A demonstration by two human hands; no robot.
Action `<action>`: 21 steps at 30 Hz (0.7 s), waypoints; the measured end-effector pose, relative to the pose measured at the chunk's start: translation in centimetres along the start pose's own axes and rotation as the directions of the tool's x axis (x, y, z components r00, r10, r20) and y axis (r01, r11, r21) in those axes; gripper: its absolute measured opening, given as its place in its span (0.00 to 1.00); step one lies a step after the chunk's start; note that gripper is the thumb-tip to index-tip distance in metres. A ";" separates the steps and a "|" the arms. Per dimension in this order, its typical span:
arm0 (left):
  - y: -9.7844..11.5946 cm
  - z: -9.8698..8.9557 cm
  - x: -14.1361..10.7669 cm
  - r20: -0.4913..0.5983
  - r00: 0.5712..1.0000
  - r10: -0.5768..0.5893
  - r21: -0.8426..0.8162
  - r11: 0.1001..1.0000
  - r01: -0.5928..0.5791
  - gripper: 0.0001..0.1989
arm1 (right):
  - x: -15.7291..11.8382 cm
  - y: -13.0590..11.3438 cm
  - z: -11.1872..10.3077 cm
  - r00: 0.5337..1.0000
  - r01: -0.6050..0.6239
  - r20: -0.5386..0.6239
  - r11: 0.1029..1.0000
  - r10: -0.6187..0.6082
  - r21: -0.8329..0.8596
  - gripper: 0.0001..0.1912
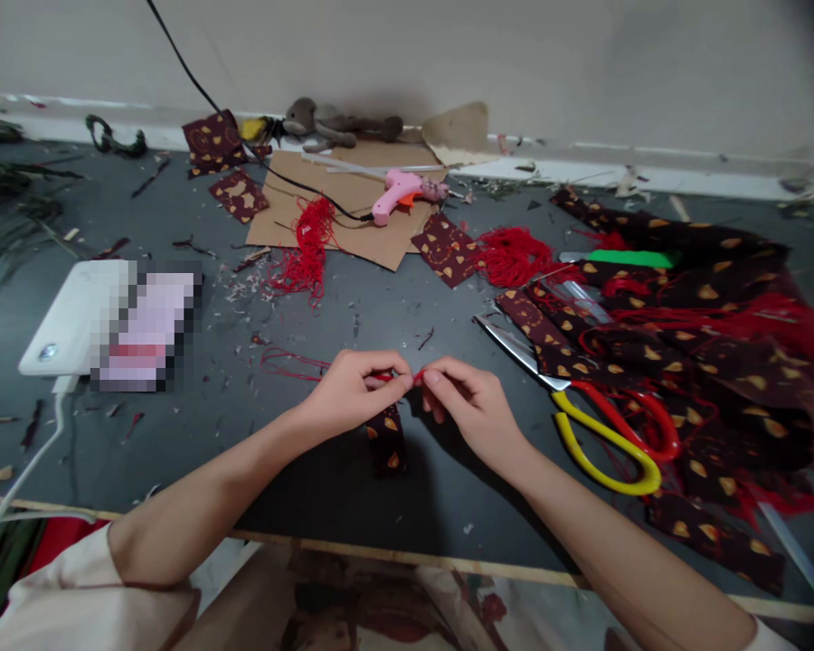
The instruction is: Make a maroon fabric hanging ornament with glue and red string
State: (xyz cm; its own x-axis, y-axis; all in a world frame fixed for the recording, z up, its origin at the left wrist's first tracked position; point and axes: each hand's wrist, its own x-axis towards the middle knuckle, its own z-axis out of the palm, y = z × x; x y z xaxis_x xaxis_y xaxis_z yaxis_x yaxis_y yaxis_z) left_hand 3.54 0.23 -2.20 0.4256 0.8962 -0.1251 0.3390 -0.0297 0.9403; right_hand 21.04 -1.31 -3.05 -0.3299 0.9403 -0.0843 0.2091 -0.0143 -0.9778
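Watching remotely, I make out the strip [386, 440] as soft printed cloth, the thread [419, 377] as fine fibre, the scissors [560, 384] as shiny metal with smooth plastic grips, the glue gun [397, 197] as plastic, the cardboard [363, 246] and surface [359, 318] as matt.

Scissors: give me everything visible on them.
The scissors have silver, metallic-looking blades and two handle loops, one red, one yellow, probably plastic. They lie on the dark grey table, right of the person's right hand, and neither hand touches them. The tips point away and to the left; the loops are spread apart, the yellow one nearer the person. The red loop meets the heap of patterned fabric. A fabric strip runs along the blades, hiding any exact contact.
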 end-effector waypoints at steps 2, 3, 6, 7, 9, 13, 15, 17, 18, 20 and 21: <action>0.1 0.0 0.0 -0.006 1.000 -0.020 -0.021 1.000 0.020 0.10 | 0.0 0.0 0.0 1.000 -0.020 0.002 0.997 0.020 0.074 0.13; 0.1 0.0 0.0 -0.008 0.999 -0.033 -0.031 0.999 0.032 0.10 | 0.1 0.1 0.0 1.000 -0.028 0.002 0.993 0.028 0.115 0.13; 0.1 0.0 0.0 -0.015 0.998 -0.064 -0.055 0.996 0.063 0.09 | 0.1 0.1 -0.2 0.999 -0.043 0.007 0.977 0.042 0.208 0.13; 0.1 0.0 0.0 -0.015 0.998 -0.067 -0.060 0.996 0.066 0.08 | 0.2 0.1 -0.2 0.999 -0.046 0.008 0.974 0.045 0.222 0.12; 0.1 0.0 0.0 -0.010 0.998 -0.064 -0.070 0.996 0.063 0.08 | 0.2 0.1 -0.2 0.999 -0.048 0.008 0.974 0.048 0.222 0.13; 0.1 0.1 0.0 -0.003 0.999 -0.037 -0.075 0.997 0.037 0.07 | 0.2 -0.1 -0.1 0.999 -0.054 0.012 0.982 0.053 0.179 0.12; 0.0 0.1 0.1 -0.002 1.000 -0.030 -0.068 0.997 0.030 0.07 | 0.2 -0.1 -0.1 0.998 -0.059 0.012 0.983 0.058 0.172 0.10; 0.0 0.1 0.1 0.005 1.000 -0.030 -0.063 0.998 0.030 0.07 | 0.2 -0.1 -0.1 0.998 -0.063 0.011 0.983 0.062 0.173 0.09; 0.0 0.1 0.1 0.007 0.999 -0.032 -0.063 0.998 0.032 0.07 | 0.2 -0.1 -0.2 0.998 -0.066 0.009 0.982 0.065 0.175 0.09; 0.0 0.0 0.0 0.012 0.999 -0.034 -0.060 0.998 0.034 0.07 | 0.1 -0.1 -0.2 0.997 -0.071 0.005 0.982 0.071 0.175 0.08; 0.0 0.0 0.0 0.012 0.999 -0.035 -0.058 0.998 0.036 0.07 | 0.1 -0.1 -0.2 0.998 -0.070 0.003 0.982 0.070 0.174 0.09</action>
State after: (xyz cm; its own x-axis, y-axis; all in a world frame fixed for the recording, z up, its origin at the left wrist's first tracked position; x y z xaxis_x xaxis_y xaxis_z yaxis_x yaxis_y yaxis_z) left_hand 3.59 0.24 -2.18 0.4233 0.8914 -0.1618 0.3043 0.0283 0.9521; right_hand 21.17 -1.11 -2.93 -0.3171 0.9359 -0.1535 0.0686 -0.1388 -0.9879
